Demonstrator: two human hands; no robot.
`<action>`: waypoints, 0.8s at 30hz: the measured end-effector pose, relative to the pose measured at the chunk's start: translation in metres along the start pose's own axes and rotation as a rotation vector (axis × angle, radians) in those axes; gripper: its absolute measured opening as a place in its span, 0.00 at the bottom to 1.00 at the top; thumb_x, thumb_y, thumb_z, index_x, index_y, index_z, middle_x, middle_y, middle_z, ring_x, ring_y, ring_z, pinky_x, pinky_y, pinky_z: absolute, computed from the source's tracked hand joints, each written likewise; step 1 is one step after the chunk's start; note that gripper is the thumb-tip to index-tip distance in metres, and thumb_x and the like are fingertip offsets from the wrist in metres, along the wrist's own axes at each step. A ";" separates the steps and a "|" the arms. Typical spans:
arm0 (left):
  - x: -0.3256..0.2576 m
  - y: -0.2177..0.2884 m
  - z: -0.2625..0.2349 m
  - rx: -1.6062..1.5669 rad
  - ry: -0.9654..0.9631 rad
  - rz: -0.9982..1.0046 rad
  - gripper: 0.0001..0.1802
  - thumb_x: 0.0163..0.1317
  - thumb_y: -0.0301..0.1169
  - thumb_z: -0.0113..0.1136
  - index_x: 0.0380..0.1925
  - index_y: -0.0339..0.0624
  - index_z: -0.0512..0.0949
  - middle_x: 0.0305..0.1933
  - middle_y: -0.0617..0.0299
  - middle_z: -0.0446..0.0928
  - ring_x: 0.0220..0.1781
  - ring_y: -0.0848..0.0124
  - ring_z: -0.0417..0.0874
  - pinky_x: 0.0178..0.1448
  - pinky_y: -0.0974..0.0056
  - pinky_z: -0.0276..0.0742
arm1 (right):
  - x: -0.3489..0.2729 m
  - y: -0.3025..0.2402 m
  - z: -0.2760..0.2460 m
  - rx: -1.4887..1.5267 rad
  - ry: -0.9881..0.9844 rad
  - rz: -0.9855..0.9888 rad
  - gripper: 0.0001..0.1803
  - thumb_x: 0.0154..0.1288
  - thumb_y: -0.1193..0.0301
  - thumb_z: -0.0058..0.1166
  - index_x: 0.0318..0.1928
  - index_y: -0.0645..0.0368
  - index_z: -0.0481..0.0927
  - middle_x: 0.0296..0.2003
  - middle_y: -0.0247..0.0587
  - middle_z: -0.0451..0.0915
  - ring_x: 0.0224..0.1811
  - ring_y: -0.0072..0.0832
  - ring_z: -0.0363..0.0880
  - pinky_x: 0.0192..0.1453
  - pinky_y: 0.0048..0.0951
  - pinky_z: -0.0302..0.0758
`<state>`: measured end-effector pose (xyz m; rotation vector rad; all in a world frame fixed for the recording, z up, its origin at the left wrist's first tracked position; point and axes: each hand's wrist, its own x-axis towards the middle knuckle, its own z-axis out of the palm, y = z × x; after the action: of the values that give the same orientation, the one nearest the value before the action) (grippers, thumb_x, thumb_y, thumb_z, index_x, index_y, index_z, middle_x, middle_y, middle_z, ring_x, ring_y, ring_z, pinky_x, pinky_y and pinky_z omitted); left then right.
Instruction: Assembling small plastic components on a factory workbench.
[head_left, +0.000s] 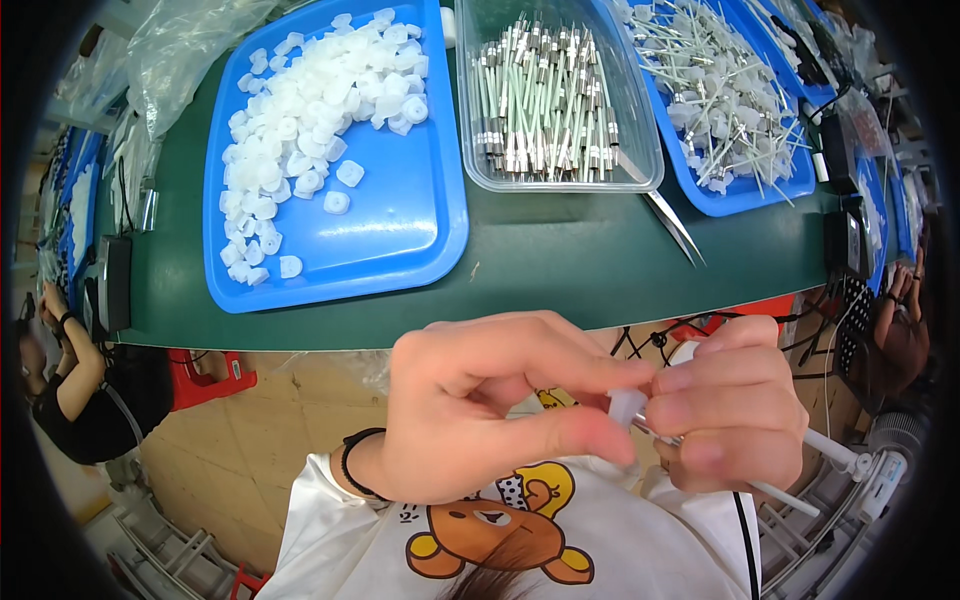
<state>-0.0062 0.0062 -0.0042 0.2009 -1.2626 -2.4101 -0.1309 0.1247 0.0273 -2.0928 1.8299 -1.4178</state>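
In front of my shirt, my left hand (500,405) pinches a small translucent white plastic cap (626,407) between thumb and forefinger. My right hand (735,410) is closed right beside it, with fingers curled round a thin pale rod (785,497). A bit of metal shows between the hands, at the cap; whether it is seated inside I cannot tell. The rod's other end sticks out below my right hand. Beyond my hands, a blue tray (400,265) holds a heap of similar white caps. A clear plastic box (560,186) contains many pale rods with metal ends.
Metal tweezers (675,225) lie on the green table (560,250) beside the box. Another blue tray (735,205) at the right holds capped rods in a tangle. Cables hang under the table edge. Other people sit at far left (85,390) and far right.
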 end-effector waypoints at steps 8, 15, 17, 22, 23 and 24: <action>0.000 -0.002 -0.005 -0.132 0.087 -0.163 0.10 0.46 0.15 0.57 0.32 0.25 0.73 0.37 0.48 0.75 0.36 0.70 0.78 0.40 0.71 0.75 | 0.007 0.016 0.009 0.010 0.032 -0.048 0.05 0.51 0.74 0.52 0.26 0.55 0.69 0.24 0.38 0.77 0.26 0.30 0.75 0.31 0.27 0.68; 0.003 -0.005 -0.003 -0.121 0.117 -0.237 0.09 0.50 0.19 0.56 0.32 0.26 0.73 0.34 0.50 0.76 0.34 0.73 0.78 0.39 0.72 0.74 | 0.000 0.028 0.011 0.097 0.080 -0.046 0.06 0.49 0.73 0.54 0.24 0.58 0.70 0.23 0.40 0.77 0.24 0.30 0.74 0.26 0.27 0.65; 0.006 -0.003 -0.002 -0.167 0.141 -0.273 0.09 0.51 0.19 0.55 0.33 0.26 0.73 0.32 0.51 0.76 0.33 0.74 0.77 0.39 0.72 0.74 | -0.001 0.029 0.014 0.117 0.103 0.014 0.08 0.49 0.72 0.55 0.27 0.59 0.69 0.22 0.39 0.76 0.22 0.28 0.71 0.26 0.27 0.63; 0.004 0.008 0.018 -0.034 0.200 -0.169 0.12 0.50 0.19 0.53 0.36 0.23 0.71 0.30 0.50 0.75 0.33 0.67 0.77 0.38 0.66 0.74 | -0.012 0.024 0.026 0.706 0.431 0.316 0.11 0.46 0.85 0.49 0.34 0.68 0.69 0.27 0.50 0.76 0.31 0.30 0.76 0.31 0.25 0.70; 0.003 0.008 0.020 0.035 0.210 -0.105 0.12 0.49 0.18 0.52 0.36 0.22 0.71 0.30 0.49 0.75 0.33 0.66 0.77 0.38 0.65 0.74 | -0.010 0.015 0.028 0.874 0.493 0.444 0.11 0.47 0.85 0.48 0.35 0.69 0.68 0.27 0.51 0.76 0.32 0.30 0.76 0.32 0.26 0.71; 0.002 0.009 0.022 0.106 0.226 -0.043 0.13 0.48 0.17 0.52 0.36 0.22 0.71 0.30 0.48 0.74 0.33 0.64 0.77 0.37 0.64 0.74 | -0.011 0.013 0.028 0.974 0.498 0.491 0.11 0.48 0.85 0.47 0.36 0.70 0.68 0.28 0.52 0.75 0.33 0.31 0.76 0.34 0.26 0.72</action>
<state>-0.0117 0.0172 0.0159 0.5200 -1.2920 -2.2808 -0.1225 0.1146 -0.0026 -0.8212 1.1590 -2.1379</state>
